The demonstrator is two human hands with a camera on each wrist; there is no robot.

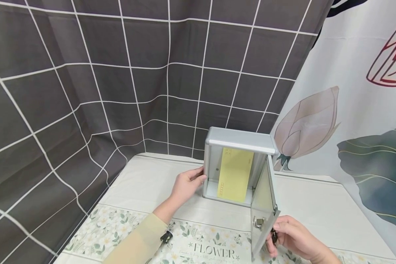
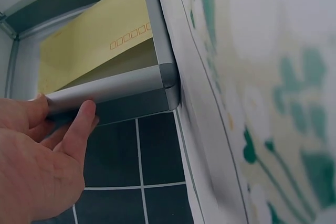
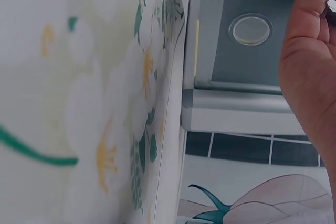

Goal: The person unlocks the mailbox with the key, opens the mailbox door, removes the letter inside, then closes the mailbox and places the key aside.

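Observation:
A silver lockable box (image 1: 241, 141) stands upright near the back of the table, its front door (image 1: 267, 205) swung out toward me on the right. Inside leans a yellow envelope (image 1: 235, 174), tilted, with a row of small printed squares at one end. My left hand (image 1: 186, 185) grips the box's left side edge, fingers and thumb against the frame; the left wrist view (image 2: 47, 150) shows this closely. On the door's outer side, my right hand (image 1: 292, 234) pinches a small dark key-like piece (image 1: 274, 235), opposite the metal lock (image 1: 259, 222) on the inner face.
The tablecloth (image 1: 165, 176) is white with a floral band and the word FLOWER along the front. A dark gridded curtain (image 1: 151, 73) hangs close behind the box, and a white curtain with lotus prints (image 1: 316, 121) hangs at the right.

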